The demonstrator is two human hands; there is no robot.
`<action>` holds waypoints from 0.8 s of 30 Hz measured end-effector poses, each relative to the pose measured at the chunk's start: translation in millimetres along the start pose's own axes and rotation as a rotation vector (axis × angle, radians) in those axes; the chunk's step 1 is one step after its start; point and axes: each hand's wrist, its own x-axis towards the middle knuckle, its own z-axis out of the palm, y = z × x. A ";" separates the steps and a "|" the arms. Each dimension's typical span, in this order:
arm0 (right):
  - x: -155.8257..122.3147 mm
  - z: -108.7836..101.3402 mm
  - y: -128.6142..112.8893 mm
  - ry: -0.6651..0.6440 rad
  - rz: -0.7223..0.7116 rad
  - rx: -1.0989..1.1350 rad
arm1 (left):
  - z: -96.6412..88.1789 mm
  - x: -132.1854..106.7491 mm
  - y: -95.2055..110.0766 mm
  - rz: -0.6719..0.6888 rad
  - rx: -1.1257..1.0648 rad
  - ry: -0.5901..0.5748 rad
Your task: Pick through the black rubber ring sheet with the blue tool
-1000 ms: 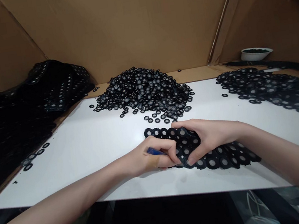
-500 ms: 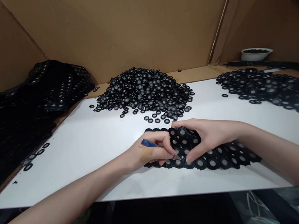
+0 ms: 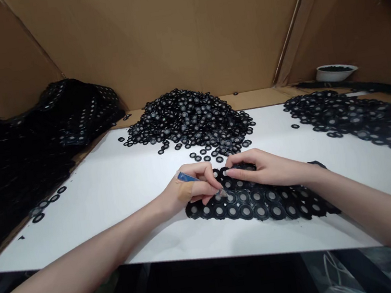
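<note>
A sheet of joined black rubber rings with pale centres (image 3: 261, 211) lies on the white tabletop in front of me. My left hand (image 3: 197, 185) is closed around a slim blue-handled tool (image 3: 186, 177) with a small pale pointed tip, which touches or nearly touches the rings at the sheet's left part. A tan plaster sits at the base of my left thumb. My right hand (image 3: 257, 169) rests over the far side of the sheet, thumb and fingers gripping its edge near one ring. My palm hides part of the sheet.
A large heap of loose black rings (image 3: 185, 123) stands behind the sheet. Another pile of rings (image 3: 355, 119) lies at the right, before a white bowl (image 3: 336, 72). Stacked black perforated sheets (image 3: 81, 109) are at the left. Cardboard walls (image 3: 165, 34) enclose the table.
My right hand has shifted up and left, from the sheet's middle to its far edge. My left hand with the tool has moved slightly up and left, uncovering the near rings.
</note>
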 end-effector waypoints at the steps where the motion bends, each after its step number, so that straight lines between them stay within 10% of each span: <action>1: -0.7 -0.5 1.0 -0.004 0.016 -0.008 | 0.2 0.0 0.2 0.018 0.021 0.024; 24: -4.8 -5.6 12.8 -0.116 0.039 0.045 | 6.7 -1.0 -4.1 0.052 0.117 -0.057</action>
